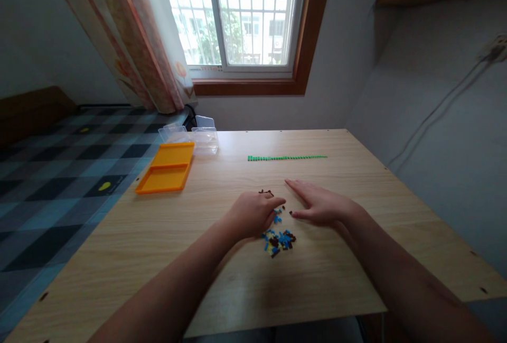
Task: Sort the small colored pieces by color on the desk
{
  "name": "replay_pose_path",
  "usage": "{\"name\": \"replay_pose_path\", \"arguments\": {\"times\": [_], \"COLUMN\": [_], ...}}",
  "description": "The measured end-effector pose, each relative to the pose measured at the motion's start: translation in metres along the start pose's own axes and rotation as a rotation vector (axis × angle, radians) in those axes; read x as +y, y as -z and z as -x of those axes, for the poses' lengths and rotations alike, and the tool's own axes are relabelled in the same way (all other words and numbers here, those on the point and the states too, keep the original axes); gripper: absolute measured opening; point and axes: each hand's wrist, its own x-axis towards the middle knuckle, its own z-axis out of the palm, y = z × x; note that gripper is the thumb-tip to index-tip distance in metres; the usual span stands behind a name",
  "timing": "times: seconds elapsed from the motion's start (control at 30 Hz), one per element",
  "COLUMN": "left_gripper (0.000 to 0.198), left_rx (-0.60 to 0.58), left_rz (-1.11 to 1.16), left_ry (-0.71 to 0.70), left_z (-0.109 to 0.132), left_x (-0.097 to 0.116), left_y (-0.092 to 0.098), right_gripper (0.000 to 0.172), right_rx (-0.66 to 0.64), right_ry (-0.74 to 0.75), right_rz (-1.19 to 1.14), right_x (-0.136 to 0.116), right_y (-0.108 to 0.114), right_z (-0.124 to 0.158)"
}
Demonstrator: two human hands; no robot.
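Note:
My left hand is low over the table, one finger stretched to the right and another digit pointing down beside small blue bricks. Its remaining fingers are partly hidden. Dark brown bricks lie just beyond its knuckles. To the right, my right hand is spread low over the tabletop, fingers pointing left. Its thumb tip is at a tiny brown brick, and I see nothing held. Nearer to me lies a mixed pile of small blue, yellow and brown bricks.
A long row of small green bricks runs across the back of the wooden table. At the left edge are an orange tray and clear plastic boxes. A checked bed adjoins the table's left side.

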Motion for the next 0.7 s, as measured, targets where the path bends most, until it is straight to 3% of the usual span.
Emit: {"name": "replay_pose_path", "arguments": {"times": [0.33,0.7], "left_gripper": [0.026,0.027], "left_rx": [0.237,0.248], "left_rz": [0.012,0.011], "left_ry": [0.222,0.296], "left_z": [0.004,0.003], "left_x": [-0.034,-0.037], "left_y": [0.000,-0.003], "right_gripper": [0.096,0.096], "right_rx": [0.115,0.207], "right_ry": [-0.089,-0.093], "right_rz": [0.054,0.072], "right_x": [-0.009,-0.002], "right_y": [-0.019,-0.026], "right_z": [-0.022,-0.030]}}
